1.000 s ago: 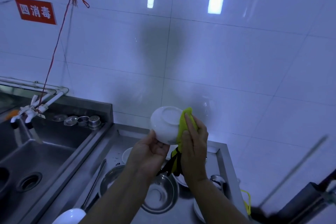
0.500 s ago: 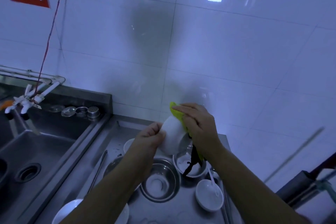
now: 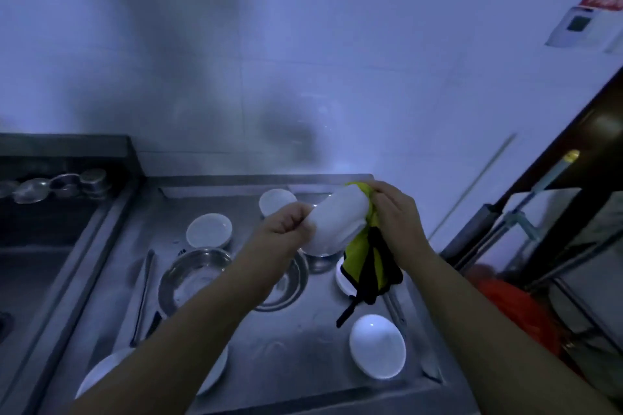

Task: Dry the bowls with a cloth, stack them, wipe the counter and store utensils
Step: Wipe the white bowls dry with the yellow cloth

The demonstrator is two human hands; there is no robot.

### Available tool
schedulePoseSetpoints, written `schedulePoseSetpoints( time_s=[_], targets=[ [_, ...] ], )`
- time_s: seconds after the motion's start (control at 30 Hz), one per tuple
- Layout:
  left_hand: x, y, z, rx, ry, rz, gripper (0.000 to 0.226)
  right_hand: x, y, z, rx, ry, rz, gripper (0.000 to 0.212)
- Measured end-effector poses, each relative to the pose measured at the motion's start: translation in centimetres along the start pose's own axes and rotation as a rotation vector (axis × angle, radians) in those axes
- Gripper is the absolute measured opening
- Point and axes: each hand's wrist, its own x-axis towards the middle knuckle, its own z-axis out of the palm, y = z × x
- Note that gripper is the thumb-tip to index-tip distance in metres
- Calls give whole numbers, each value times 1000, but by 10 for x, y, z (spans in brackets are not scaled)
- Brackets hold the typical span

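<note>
My left hand [image 3: 286, 226] grips the rim of a white bowl [image 3: 335, 221] held on its side above the steel counter [image 3: 296, 344]. My right hand [image 3: 392, 212] holds a yellow-green cloth with black trim [image 3: 365, 259] against the bowl's far side; the cloth's tail hangs down below the bowl. On the counter lie more white bowls [image 3: 209, 231] [image 3: 276, 200] [image 3: 377, 345], steel bowls [image 3: 194, 276] and a long utensil [image 3: 143, 293].
A sink basin [image 3: 30, 266] lies to the left, with small steel cups [image 3: 64, 182] on its ledge. A white plate [image 3: 101, 371] sits at the counter's near left. A tiled wall stands behind. To the right are a dark door frame [image 3: 553, 178], an orange object and metal racks.
The view has swung right and down, so the sink taps and red sign left the frame. The bowl has turned on its side and the cloth now hangs lower beside it.
</note>
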Motion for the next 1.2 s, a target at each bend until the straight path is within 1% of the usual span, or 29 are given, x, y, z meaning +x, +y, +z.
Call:
schedulePoseSetpoints(
  time_s=[0.07,0.13,0.17,0.23,0.3,0.4,0.47,0.5,0.57,0.6,0.67,0.73,0.8,0.9,0.97,1.03,1.1,1.2],
  targets=[
    [3,-17,12,47,-104,-8,18,-14,28,-26,-26,134,100,44],
    [5,-41,27,211,-171,-21,15,-30,51,-55,-35,257,180,33],
    [5,-56,34,316,-202,-25,13,-38,59,-70,-38,316,203,29],
    [2,-91,52,488,-257,-39,12,-52,70,-97,-79,417,206,27],
    [-4,-125,71,637,-284,-52,12,-61,78,-120,-109,474,214,27],
    [-14,-168,96,809,-341,-12,19,-68,92,-146,-115,460,278,26],
    [-20,-184,108,937,-390,37,22,-67,103,-157,-104,464,278,27],
    [-23,-190,111,1005,-450,78,21,-66,106,-160,-82,473,272,28],
    [-28,-198,117,1109,-545,126,9,-59,115,-164,-44,466,268,28],
    [-30,-202,121,1185,-580,146,9,-55,120,-167,-34,446,272,28],
    [-32,-210,127,1303,-616,173,24,-48,128,-170,-7,398,282,29],
    [-34,-216,131,1335,-639,193,32,-40,135,-170,-23,342,272,34],
    [-36,-219,135,1343,-652,226,35,-33,139,-168,-5,291,252,38],
    [-37,-224,141,1378,-657,255,35,-24,148,-167,70,250,278,26],
    [-39,-227,144,1394,-662,247,36,-19,154,-167,92,218,306,22],
    [-41,-230,144,1379,-642,254,36,-13,159,-168,93,191,318,23],
    [-42,-234,142,1371,-619,250,35,-7,161,-169,89,178,304,28],
    [-40,-237,142,1395,-607,254,31,2,165,-171,59,148,301,29]
  ],
)
